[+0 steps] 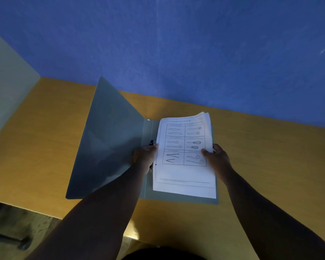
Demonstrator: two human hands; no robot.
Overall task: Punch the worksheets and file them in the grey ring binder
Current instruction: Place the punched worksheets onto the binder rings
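The grey ring binder (pixel 109 139) lies open on the wooden desk, its front cover standing up at a slant on the left. A stack of white worksheets (pixel 184 175) with drawings of kitchen tools rests over the binder's right half. My left hand (pixel 144 156) grips the stack's left edge right at the ring mechanism (pixel 152 142), where a punched hole shows. My right hand (pixel 215 156) holds the stack's right edge, thumb on top of the top sheet. The rings are mostly hidden by my left hand and the paper.
The yellow-brown desk (pixel 261 166) runs up to a blue wall (pixel 176 44) at the back and a pale panel (pixel 6 81) on the left. The desk's front edge is near my body, with floor and a dark object (pixel 11 239) at the lower left.
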